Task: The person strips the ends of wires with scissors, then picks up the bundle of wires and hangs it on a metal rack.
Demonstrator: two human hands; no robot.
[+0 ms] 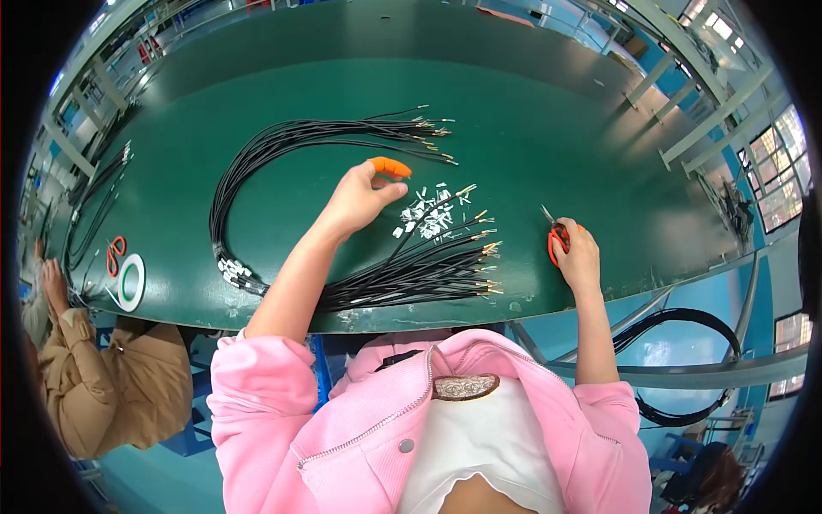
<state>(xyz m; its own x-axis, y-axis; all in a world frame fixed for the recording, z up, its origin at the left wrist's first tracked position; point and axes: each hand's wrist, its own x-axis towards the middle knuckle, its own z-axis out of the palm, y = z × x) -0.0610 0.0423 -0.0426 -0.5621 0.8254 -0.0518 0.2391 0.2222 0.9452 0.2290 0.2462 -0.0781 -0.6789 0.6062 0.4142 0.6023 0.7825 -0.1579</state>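
Note:
Above the green table, my left hand [366, 195] has orange covers on its fingers, with thumb and fingertips apart and nothing between them. Small white scraps [435, 214] lie just to its right. A bundle of black cables [227, 180] curves round to the left of that hand; its upper ends point right, and its lower ends [479, 265] fan out with bare, coloured wire tips. White labels [238, 274] sit on the bundle at lower left. My right hand [579, 254] is closed on red-handled scissors [556, 244], blades pointing up and left.
At the far left are another person's hand [55, 287] and brown sleeve [86, 360], more black cables [98, 184], orange scissors [116, 255] and a white tape roll [130, 283]. Coiled black cables [685, 315] hang on a rail [736, 373] at lower right.

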